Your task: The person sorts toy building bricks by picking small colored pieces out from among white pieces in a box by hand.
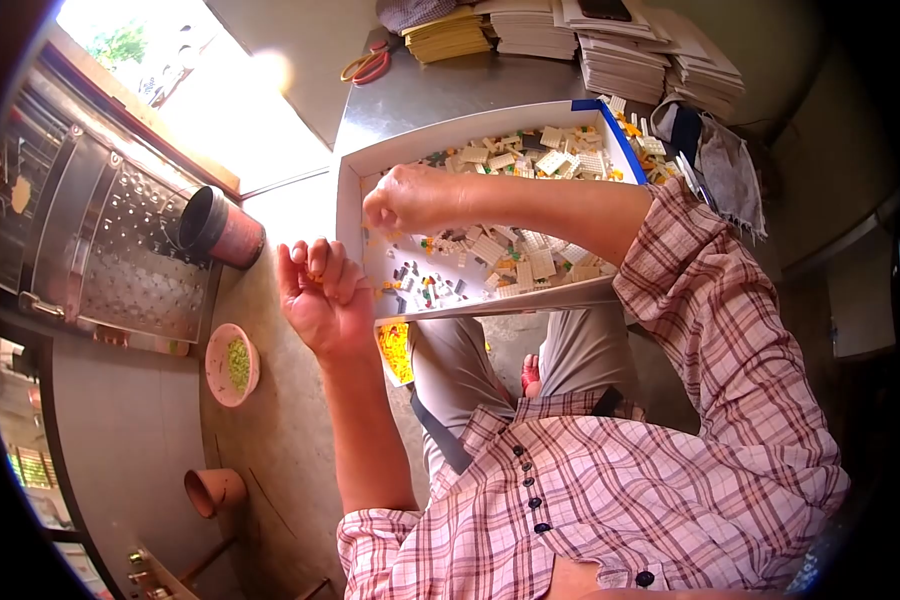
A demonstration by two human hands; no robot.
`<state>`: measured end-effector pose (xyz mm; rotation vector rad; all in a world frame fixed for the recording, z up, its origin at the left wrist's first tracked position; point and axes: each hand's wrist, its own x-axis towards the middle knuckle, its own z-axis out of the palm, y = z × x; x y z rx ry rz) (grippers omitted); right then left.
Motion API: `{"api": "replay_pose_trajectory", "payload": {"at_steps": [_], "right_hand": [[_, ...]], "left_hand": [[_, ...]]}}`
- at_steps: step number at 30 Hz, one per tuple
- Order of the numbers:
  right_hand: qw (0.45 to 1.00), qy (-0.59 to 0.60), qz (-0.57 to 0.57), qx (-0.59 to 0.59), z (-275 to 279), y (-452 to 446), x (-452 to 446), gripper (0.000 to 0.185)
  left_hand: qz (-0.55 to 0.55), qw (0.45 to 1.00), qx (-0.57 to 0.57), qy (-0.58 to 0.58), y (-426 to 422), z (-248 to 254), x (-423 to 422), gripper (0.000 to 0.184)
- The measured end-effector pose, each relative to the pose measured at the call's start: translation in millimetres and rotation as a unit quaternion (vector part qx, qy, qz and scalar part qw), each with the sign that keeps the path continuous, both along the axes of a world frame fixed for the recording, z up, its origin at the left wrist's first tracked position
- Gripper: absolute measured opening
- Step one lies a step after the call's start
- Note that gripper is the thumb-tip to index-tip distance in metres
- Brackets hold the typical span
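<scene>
Head view, the only one supplied: a shallow white tray (354, 215) stands in front of the person, above the knees, with its long axis running left to right across the body and its right end angled slightly away. A blue strip (622, 140) marks that right end; the plain white short end faces left. Inside lie loose toy bricks (542, 262): pale flat plates heaped toward the middle and right, pointing in mixed directions with no common axis, and small grey, white and coloured pieces scattered in the near left corner. The right hand (410, 198) is over the left part of the tray, back of the hand uppermost, fingers folded inward; whether a piece is grasped cannot be told. The left hand (330, 305) is raised just beside the tray's left end, palm turned up, fingers bent; no held piece can be made out, and a small one between the fingertips cannot be excluded. More bricks lie beyond the blue strip, near a grey cloth (725, 170). Yellow pieces (396, 350) sit below the near left corner. Paper stacks (535, 32) and red-handled scissors (372, 64) rest on the metal table (420, 95) beyond.
</scene>
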<state>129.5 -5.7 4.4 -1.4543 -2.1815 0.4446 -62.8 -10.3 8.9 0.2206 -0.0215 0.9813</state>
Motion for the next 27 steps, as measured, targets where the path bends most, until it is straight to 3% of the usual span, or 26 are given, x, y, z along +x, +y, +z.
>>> {"api": "replay_pose_trajectory", "payload": {"at_steps": [2,8,14,21,25,27], "right_hand": [[0.999,-0.021,0.044,-0.016,-1.3,0.6,0.1,0.007],[0.986,-0.147,0.01,0.081,-5.8,1.3,-9.1,0.011],[0.986,-0.168,-0.003,0.013,15.4,-7.4,-3.7,0.015],[0.996,0.062,-0.052,-0.039,39.1,4.9,13.2,0.017],[0.984,0.178,-0.014,0.019,62.5,-6.7,5.0,0.016],[0.981,0.18,0.028,0.066,61.6,-11.9,-2.0,0.013]], "left_hand": [[-0.002,1.0,0.003,0.0,0.0,0.6,0.3,0.03],[-0.005,1.0,0.008,0.001,-1.0,3.1,2.7,0.028],[-0.028,0.996,0.002,0.079,-1.6,5.8,4.5,0.025],[-0.078,0.967,0.024,0.24,5.3,4.9,9.2,0.024],[-0.157,0.948,0.021,0.275,8.6,9.5,16.1,0.028],[-0.166,0.946,0.014,0.278,6.4,15.7,20.0,0.028]]}}
